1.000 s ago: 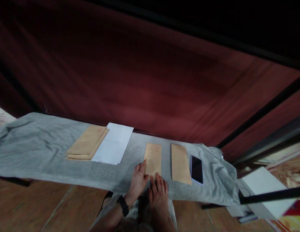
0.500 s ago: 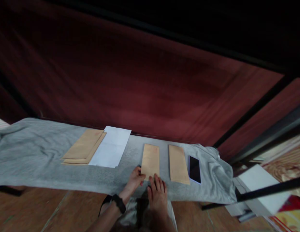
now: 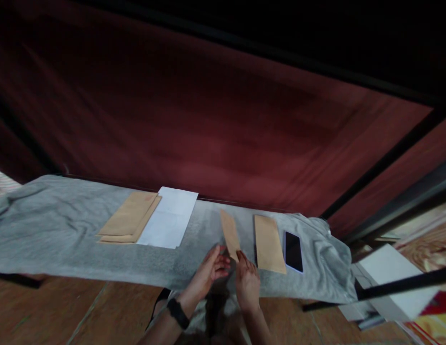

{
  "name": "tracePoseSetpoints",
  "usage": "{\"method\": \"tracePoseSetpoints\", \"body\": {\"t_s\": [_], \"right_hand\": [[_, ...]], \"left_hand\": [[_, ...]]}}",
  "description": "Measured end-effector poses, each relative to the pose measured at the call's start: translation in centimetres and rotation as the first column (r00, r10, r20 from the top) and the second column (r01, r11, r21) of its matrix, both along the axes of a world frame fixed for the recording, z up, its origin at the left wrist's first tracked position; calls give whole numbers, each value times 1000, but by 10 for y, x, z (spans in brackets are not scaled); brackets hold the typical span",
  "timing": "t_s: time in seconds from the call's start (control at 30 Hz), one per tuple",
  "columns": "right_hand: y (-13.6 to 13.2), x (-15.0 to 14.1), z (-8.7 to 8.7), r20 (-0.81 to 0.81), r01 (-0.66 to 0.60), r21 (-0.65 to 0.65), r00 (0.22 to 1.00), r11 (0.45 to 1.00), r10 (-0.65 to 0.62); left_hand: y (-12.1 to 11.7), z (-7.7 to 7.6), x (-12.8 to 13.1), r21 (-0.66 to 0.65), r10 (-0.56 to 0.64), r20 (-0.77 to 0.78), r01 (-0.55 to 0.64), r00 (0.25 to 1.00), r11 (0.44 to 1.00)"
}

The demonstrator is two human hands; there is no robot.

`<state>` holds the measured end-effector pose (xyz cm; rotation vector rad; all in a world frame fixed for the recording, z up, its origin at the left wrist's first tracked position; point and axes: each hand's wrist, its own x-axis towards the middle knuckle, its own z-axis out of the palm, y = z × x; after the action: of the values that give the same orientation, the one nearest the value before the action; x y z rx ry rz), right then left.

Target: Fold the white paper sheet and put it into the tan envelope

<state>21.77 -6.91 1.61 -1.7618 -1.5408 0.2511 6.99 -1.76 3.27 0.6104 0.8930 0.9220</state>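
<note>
A brown paper envelope (image 3: 230, 234) is tilted up off the grey cloth, its lower end gripped by my right hand (image 3: 247, 282). My left hand (image 3: 212, 269), with a dark band on the wrist, is just left of that envelope, fingers apart and nothing in them. To the right lies a second brown envelope (image 3: 269, 243) flat on the cloth. Left of my hands are white paper sheets (image 3: 168, 218) lying flat, and beside them a small stack of brown envelopes (image 3: 127, 218).
Grey cloth (image 3: 64, 225) covers the long narrow surface. At its right end lies a phone (image 3: 293, 251) with a dark screen. A dark red panel (image 3: 215, 143) rises along the back edge. White boxes (image 3: 391, 275) stand on the right beyond a black bar (image 3: 405, 282).
The middle envelope has gone from lying flat to being tilted up in my right hand. My left hand has let go of its lower left corner and opened.
</note>
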Motion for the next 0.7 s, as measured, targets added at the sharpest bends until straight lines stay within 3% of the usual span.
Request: {"method": "tracePoseSetpoints", "body": {"t_s": [0.07,0.17,0.27,0.33,0.5,0.6,0.7], "right_hand": [[2,2,12,-299,50,-23,953,998,-54],[4,-5,26,-680,60,-47,729,997,-76],[4,-20,27,-857,6,-52,512,999,-47],[4,-28,20,-881,-7,-80,468,997,-67],[1,-26,-6,-838,-111,-147,543,983,-64],[-4,-13,-14,-729,-210,-242,684,947,-35],[-10,0,-15,-502,-189,-233,864,954,49]], "left_hand": [[-6,0,1,-25,-1,53,3,999,1000],[-16,-3,6,-47,-32,60,35,998,998],[-21,-5,14,-55,-50,64,53,997,997],[-21,-6,17,-31,-40,44,41,998,999],[-4,-10,5,84,-39,-161,53,986,995],[12,-16,-11,95,-102,-317,139,943,986],[24,-20,-24,93,-148,-429,207,891,974]]}}
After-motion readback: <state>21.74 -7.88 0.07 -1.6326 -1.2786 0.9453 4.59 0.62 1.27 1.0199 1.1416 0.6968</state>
